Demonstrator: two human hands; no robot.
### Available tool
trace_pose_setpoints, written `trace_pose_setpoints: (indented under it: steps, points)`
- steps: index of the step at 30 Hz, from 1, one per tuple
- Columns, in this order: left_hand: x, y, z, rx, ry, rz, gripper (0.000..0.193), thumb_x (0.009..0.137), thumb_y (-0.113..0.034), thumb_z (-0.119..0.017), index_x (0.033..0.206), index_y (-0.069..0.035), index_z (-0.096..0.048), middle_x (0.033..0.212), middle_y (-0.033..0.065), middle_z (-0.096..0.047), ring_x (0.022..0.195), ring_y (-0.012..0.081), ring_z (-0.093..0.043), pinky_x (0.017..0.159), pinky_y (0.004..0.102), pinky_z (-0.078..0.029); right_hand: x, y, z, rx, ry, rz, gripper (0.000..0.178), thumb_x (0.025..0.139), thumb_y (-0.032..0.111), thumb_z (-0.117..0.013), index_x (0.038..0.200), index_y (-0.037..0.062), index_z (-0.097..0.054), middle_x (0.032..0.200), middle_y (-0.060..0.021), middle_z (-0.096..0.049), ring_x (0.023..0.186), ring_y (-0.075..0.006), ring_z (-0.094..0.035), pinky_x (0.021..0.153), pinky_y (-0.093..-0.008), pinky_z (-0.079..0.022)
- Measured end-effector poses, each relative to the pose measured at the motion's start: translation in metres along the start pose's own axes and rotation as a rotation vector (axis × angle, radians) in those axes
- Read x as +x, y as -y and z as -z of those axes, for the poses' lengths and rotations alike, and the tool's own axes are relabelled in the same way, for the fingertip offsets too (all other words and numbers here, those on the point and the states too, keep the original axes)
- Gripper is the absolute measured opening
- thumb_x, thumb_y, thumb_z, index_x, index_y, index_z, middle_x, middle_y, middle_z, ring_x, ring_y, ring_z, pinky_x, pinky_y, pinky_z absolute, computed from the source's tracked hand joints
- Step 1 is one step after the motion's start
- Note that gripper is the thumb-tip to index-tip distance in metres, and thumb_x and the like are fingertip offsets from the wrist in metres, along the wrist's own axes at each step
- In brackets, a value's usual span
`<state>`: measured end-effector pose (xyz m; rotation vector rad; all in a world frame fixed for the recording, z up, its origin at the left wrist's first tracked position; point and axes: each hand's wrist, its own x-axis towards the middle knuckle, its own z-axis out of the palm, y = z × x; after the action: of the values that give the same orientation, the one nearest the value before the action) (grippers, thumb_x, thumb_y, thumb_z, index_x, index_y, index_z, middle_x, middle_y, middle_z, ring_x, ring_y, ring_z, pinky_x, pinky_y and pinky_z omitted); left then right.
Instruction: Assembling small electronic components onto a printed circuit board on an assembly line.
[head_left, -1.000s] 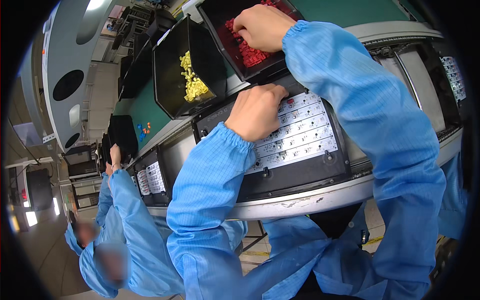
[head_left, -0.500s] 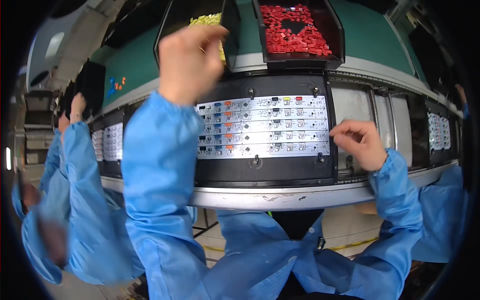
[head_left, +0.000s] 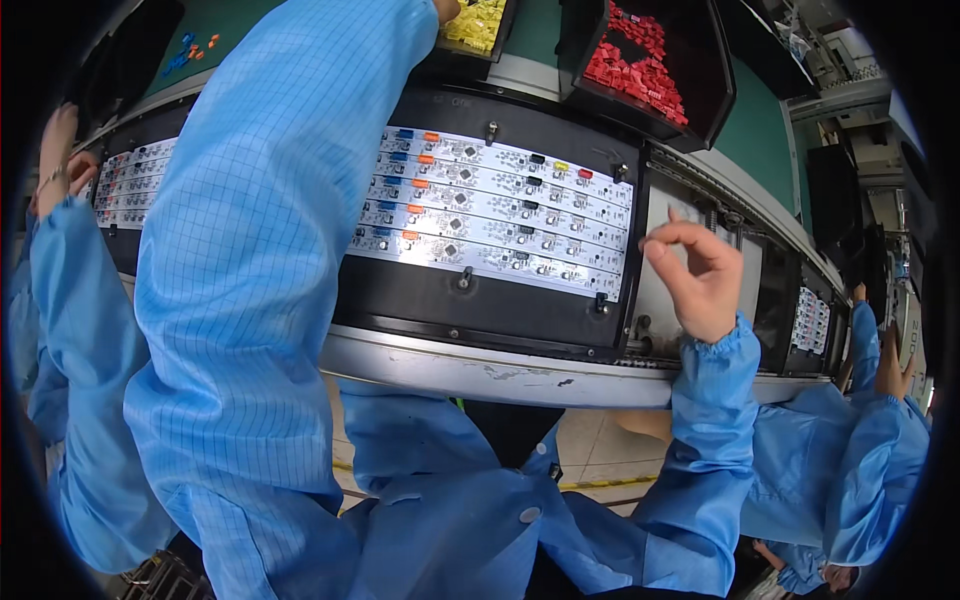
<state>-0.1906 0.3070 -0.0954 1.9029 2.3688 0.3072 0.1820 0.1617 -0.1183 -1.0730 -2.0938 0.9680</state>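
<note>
My left hand (head_left: pixel 447 10) reaches to the yellow connectors (head_left: pixel 475 24) in a dark bin at the top; its fingers are out of sight. The blue left sleeve covers the left end of the circuit board panel (head_left: pixel 490 215). My right hand (head_left: pixel 703 275) hovers just right of that panel, thumb and index tips together; anything between them is too small to make out. The panel's strips carry blue, orange and black parts. On the far strip sit one yellow connector (head_left: pixel 561 167) and one red connector (head_left: pixel 585 174). A black carrier frame (head_left: pixel 400 305) with clamps holds the panel.
A black bin (head_left: pixel 708 90) of red connectors (head_left: pixel 640 72) stands beyond the panel. Loose blue and orange parts (head_left: pixel 190 52) lie far left on the green surface. A metal rail (head_left: pixel 500 375) runs along the front. Co-workers' arms (head_left: pixel 75 290) and other board panels flank both sides.
My left hand has moved forward to the yellow connectors' bin, its sleeve now over the panel's left end. The view has turned and shifted; my right hand stays beside the panel, thumb and index tips together.
</note>
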Motion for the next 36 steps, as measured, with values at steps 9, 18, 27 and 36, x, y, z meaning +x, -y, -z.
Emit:
trace_pose_setpoints:
  steps: [9,18,27,36]
  points:
    - [-0.014,-0.005,0.002,-0.097,-0.066,-0.055,0.025,0.081,-0.012,-0.065,0.102,0.002,-0.066,0.107,0.0274,-0.066,0.101,0.0401,-0.065,0.086,0.0465,-0.053,0.055,0.002,-0.016,-0.241,0.068,0.215,0.02,0.084,-0.01,-0.061,0.1,-0.0016,-0.069,0.09,-0.0115,-0.063,0.083,-0.0219,-0.063,0.073,-0.0283,-0.05]
    - [-0.009,0.005,-0.014,-0.219,-0.391,-0.092,0.024,0.075,-0.006,-0.071,0.098,-0.002,-0.069,0.108,0.025,-0.064,0.105,0.0406,-0.061,0.092,0.0428,-0.05,0.062,-0.013,-0.033,-0.354,0.146,0.231,0.019,0.082,-0.011,-0.063,0.098,-0.0018,-0.068,0.092,-0.0129,-0.065,0.081,-0.0265,-0.065,0.072,-0.031,-0.052]
    - [0.005,0.016,-0.021,-0.318,-0.589,-0.139,0.021,0.083,-0.009,-0.065,0.102,0.0,-0.068,0.099,0.0248,-0.068,0.099,0.0379,-0.065,0.089,0.0428,-0.051,0.061,-0.019,-0.044,-0.409,0.155,0.309,0.017,0.082,-0.008,-0.065,0.097,-0.0015,-0.069,0.092,-0.0131,-0.065,0.08,-0.027,-0.066,0.071,-0.0314,-0.054]
    - [-0.055,-0.002,0.024,-0.837,-0.594,-0.178,0.016,0.091,-0.01,-0.061,0.098,0.004,-0.064,0.083,0.0154,-0.071,0.073,0.0197,-0.07,0.065,0.0307,-0.054,0.063,-0.01,-0.033,-0.393,0.165,0.332,0.017,0.081,-0.007,-0.066,0.096,-0.0004,-0.069,0.093,-0.0125,-0.066,0.081,-0.0275,-0.066,0.071,-0.032,-0.054]
